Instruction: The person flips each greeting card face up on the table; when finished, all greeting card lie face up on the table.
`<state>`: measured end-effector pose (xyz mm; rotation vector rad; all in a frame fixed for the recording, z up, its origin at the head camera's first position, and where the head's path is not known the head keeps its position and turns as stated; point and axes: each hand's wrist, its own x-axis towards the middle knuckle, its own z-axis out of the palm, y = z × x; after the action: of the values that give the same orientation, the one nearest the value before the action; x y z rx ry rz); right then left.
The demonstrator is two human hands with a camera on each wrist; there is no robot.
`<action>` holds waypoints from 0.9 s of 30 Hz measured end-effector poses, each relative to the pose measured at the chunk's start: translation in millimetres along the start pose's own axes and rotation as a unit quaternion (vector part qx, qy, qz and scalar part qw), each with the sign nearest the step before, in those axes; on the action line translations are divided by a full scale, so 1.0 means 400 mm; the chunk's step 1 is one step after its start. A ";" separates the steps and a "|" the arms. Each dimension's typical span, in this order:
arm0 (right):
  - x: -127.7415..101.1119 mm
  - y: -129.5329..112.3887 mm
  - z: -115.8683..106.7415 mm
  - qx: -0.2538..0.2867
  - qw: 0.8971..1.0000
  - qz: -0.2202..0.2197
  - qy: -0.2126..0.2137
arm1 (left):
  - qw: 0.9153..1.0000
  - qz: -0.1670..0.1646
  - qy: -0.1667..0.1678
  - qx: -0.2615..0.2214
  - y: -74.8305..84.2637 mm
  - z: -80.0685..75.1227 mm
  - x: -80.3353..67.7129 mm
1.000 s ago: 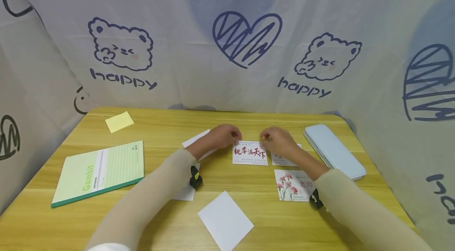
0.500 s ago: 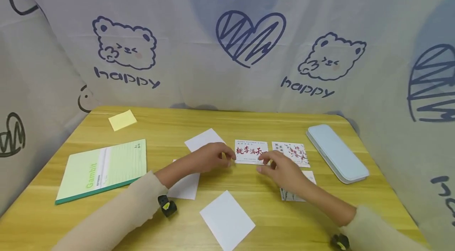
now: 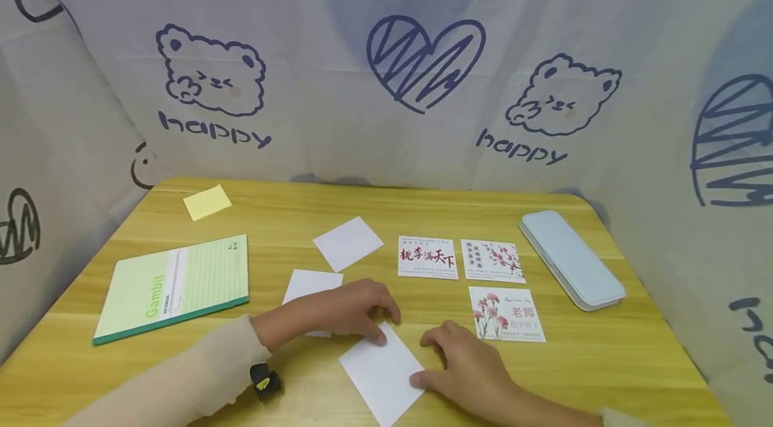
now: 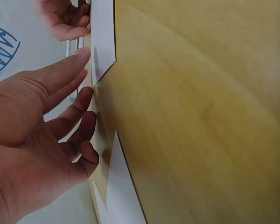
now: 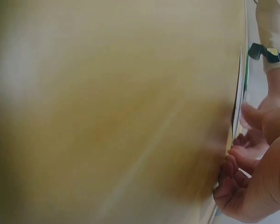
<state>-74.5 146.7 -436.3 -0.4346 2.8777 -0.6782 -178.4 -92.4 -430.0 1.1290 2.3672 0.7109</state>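
Card in hand: blank white card (image 3: 382, 373), lying flat on the desk (image 3: 290, 212) at the near edge, straight in front of you.
Card's long axis: it runs from far-left to near-right, so the card sits skewed to the desk edge, one corner pointing toward your left hand and one long edge facing your right.
Left hand (image 3: 350, 309): your fingers (image 3: 379, 336) are stretched out and relaxed, gripping nothing; the tips come down on the card's far corner. The left wrist view shows them just at the white edge (image 4: 102, 42), straight and slightly spread.
Right hand (image 3: 468, 366): it lies at the card's right edge, thumb against the near part of that edge, the other fingers loosely bent on the desk beside it; nothing is pinched that you can see. The right wrist view is too blurred to add more.
Which hand is nearer: both touch the card, left at the far corner, right along the right side, so the card lies between your two hands.
Neighbours: another blank card (image 3: 311, 289) lies partly under your left forearm, and a third (image 3: 347, 243) beyond it. Three printed cards, red calligraphy (image 3: 427, 257), blossom branch (image 3: 492, 260) and carnations (image 3: 506, 313), lie in a group beyond your right hand, apart from the blank card.
Further off: green notebook (image 3: 172, 287) and yellow sticky note (image 3: 207, 202) to your left, pale blue pencil case (image 3: 570, 259) to your right.
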 end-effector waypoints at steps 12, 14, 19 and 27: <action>-0.004 -0.002 0.011 0.004 0.999 -0.029 0.038 | 0.999 -0.031 -0.010 -0.012 0.011 0.003 0.001; -0.005 -0.002 0.012 0.011 0.998 -0.035 0.043 | 0.999 -0.036 -0.009 -0.012 0.013 0.003 0.002; -0.005 -0.001 0.016 0.020 0.998 -0.033 0.049 | 0.998 -0.051 -0.008 -0.021 0.022 0.004 0.004; 0.000 -0.005 0.012 0.007 0.999 -0.009 0.039 | 0.998 -0.060 -0.005 -0.033 0.028 0.004 0.008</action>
<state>-73.0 142.9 -439.7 -0.4416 2.9432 -0.7351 -172.9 -83.5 -424.9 0.9522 2.3624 0.7352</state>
